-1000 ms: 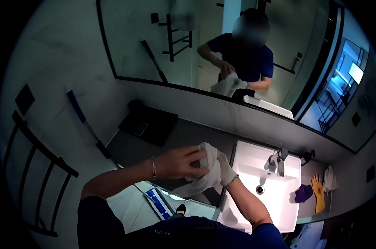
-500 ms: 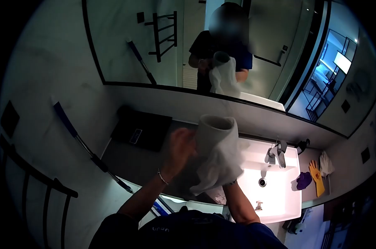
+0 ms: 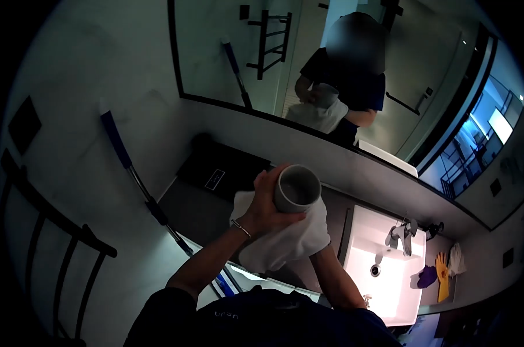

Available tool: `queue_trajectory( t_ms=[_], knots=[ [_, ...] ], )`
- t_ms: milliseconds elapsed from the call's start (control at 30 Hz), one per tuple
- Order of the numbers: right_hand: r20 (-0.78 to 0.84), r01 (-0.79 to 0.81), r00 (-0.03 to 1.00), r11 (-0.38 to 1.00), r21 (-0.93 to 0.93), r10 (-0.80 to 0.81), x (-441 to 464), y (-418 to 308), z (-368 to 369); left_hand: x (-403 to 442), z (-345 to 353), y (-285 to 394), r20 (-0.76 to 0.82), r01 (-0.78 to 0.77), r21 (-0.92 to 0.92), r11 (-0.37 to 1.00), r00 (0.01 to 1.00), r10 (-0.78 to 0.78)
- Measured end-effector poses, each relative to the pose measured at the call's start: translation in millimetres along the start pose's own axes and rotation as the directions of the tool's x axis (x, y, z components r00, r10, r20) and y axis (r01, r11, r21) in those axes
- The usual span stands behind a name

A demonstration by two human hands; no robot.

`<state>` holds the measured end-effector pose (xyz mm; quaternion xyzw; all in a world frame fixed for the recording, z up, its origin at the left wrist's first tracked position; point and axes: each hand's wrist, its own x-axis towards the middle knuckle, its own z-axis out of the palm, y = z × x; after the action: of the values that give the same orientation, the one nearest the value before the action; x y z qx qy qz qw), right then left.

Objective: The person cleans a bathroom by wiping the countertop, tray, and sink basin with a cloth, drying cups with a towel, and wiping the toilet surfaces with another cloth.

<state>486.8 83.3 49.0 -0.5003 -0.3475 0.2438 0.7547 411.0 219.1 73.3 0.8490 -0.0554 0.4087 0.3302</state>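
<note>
A grey cup [image 3: 297, 202] is tilted with its open mouth toward me, above the dark counter. My left hand [image 3: 266, 202] is closed round its left side, with the thumb along the lower front. A white cloth [image 3: 291, 246] drapes below and behind the cup and spreads over both sides. My right forearm [image 3: 334, 274] runs up under the cloth, which covers the right hand and hides its fingers. That hand supports the cloth against the cup's underside.
To the right is a white sink [image 3: 357, 231] with a chrome faucet [image 3: 402, 237]. Beyond it lie a purple cloth [image 3: 427, 277] and a yellow glove [image 3: 442, 276]. A black tray [image 3: 236, 159] sits at the back left. A blue-handled pole [image 3: 116, 139] leans on the wall. A mirror [image 3: 215, 75] fills the back.
My left hand has gone from beside the cup to gripping it. The cup has tipped toward me, and the cloth has slid off its side and spread below. The view has shifted.
</note>
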Motion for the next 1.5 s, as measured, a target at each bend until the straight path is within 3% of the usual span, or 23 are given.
queue_trajectory(
  t_ms=[100, 133, 200, 267, 367, 400, 467, 567, 633, 667, 700, 733, 767, 800, 833, 867, 967, 1033, 1067, 1133, 1267, 1333, 1500],
  knots=[
    [-0.054, -0.038, 0.999, 0.609, -0.792, -0.008, 0, -29, 22, -7, 0, -13, -0.042, 0.148, -0.240, 0.959, 0.986, -0.163],
    [-0.044, -0.032, 0.999, 0.607, -0.794, -0.005, -2, -20, 17, -7, -4, -14, 0.002, 0.247, -0.456, 0.855, 0.961, -0.277],
    [0.033, 0.261, 0.945, 0.690, -0.675, -0.325, -2, -19, 18, 4, -21, -12, -0.035, 0.193, -0.440, 0.877, 0.972, -0.232],
    [0.043, 0.170, 0.977, 0.640, -0.750, -0.210, -7, -57, 29, 13, -39, 2, 0.150, -0.063, 0.137, 0.989, 0.988, 0.042],
    [0.344, 0.331, 0.936, 0.147, -0.932, 0.076, -15, -64, 14, 27, -58, 24, 0.298, -0.347, 0.070, 0.935, 0.902, 0.312],
    [0.346, 0.334, 0.936, 0.137, -0.933, 0.072, -17, -53, 12, 32, -65, 31, 0.362, -0.488, -0.032, 0.872, 0.808, 0.466],
    [0.042, -0.114, 0.990, 0.952, -0.283, 0.131, -27, -31, 14, 29, -66, 39, 0.313, -0.453, -0.141, 0.881, 0.823, 0.473],
    [0.244, 0.217, 0.965, 0.823, -0.524, -0.099, -5, -25, -8, 17, -63, 34, 0.206, -0.343, -0.292, 0.893, 0.889, 0.409],
    [0.479, 0.525, 0.844, 0.556, -0.644, -0.242, 16, -30, -17, -7, -47, 20, 0.051, 0.034, -0.428, 0.903, 0.999, -0.014],
    [0.475, 0.520, 0.847, 0.552, -0.652, -0.238, 30, -47, -2, -25, -31, 1, 0.104, 0.272, -0.641, 0.718, 0.957, -0.270],
    [0.394, 0.341, 0.913, 0.328, -0.881, 0.109, 44, -73, 23, -45, -12, -23, 0.217, 0.446, -0.790, 0.422, 0.846, -0.488],
    [0.184, 0.199, 0.893, 0.007, -0.980, 0.411, 48, -85, 37, -66, 4, -44, 0.217, 0.447, -0.797, 0.406, 0.840, -0.498],
    [0.475, 0.266, 0.854, 0.606, -0.750, 0.212, 44, 15, -76, -87, 17, -65, 0.348, 0.500, -0.864, 0.055, 0.674, -0.651],
    [0.526, 0.340, 0.801, 0.506, -0.793, 0.285, 49, 42, -110, -104, 21, -73, 0.508, 0.450, -0.842, -0.298, 0.477, -0.717],
    [0.564, 0.419, 0.743, 0.407, -0.812, 0.361, 45, 57, -120, -114, 15, -68, 0.510, 0.446, -0.840, -0.309, 0.458, -0.728],
    [0.042, 0.250, 0.558, -0.120, -0.961, 0.828, 46, 13, -72, -121, 6, -61, 0.538, 0.521, -0.797, -0.306, 0.380, -0.753],
    [0.149, 0.501, 0.447, -0.109, -0.859, 0.882, 59, -6, -72, -130, 4, -63, 0.597, 0.561, -0.744, -0.362, 0.315, -0.738],
    [0.173, -0.134, 0.729, 0.385, -0.913, 0.663, 67, -34, -46, -140, 7, -59, 0.645, 0.547, -0.721, -0.426, 0.304, -0.701],
    [0.182, -0.132, 0.716, 0.388, -0.912, 0.674, 63, -36, -36, -137, 9, -56, 0.655, 0.548, -0.722, -0.423, 0.343, -0.674],
    [0.042, -0.446, 0.870, 0.820, -0.358, 0.491, 51, -37, -16, -132, 7, -54, 0.658, 0.550, -0.725, -0.415, 0.377, -0.652],
    [0.408, 0.045, 0.888, 0.843, -0.535, 0.211, 1, -17, 1, -116, 3, -52, 0.715, 0.469, -0.697, -0.542, 0.400, -0.573],
    [0.784, 0.771, 0.620, 0.208, -0.602, -0.032, -10, -32, 25, -107, 0, -42, 0.720, 0.462, -0.693, -0.553, 0.408, -0.562],
    [0.598, 0.523, 0.754, 0.304, -0.797, 0.271, 6, -67, 21, -82, 5, -14, 0.681, 0.468, -0.732, -0.495, 0.481, -0.553]
  ],
)
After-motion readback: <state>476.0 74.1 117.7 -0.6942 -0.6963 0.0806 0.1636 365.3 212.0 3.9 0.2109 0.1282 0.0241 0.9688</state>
